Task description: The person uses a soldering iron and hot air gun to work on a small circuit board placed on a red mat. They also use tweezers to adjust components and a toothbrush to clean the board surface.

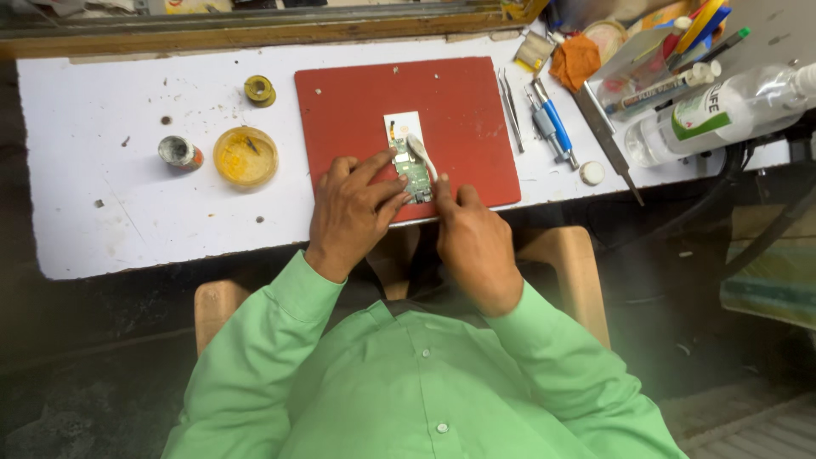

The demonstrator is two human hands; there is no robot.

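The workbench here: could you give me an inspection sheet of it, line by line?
Surface: white table top, stained, with chipped edges; a red mat lies on it.
Job's things: a small green circuit board on the mat, partly over a white card; a white strip lies beside it.
Clutter: yellow paste tin, small round tin, solder spool, tweezers, blue-handled tool, clear bottle, orange cloth.
Grips: left hand has fingers on the board; right hand touches its lower edge.
Cables: black hoses hang off the right edge.
Surroundings: wooden stool, dark floor.
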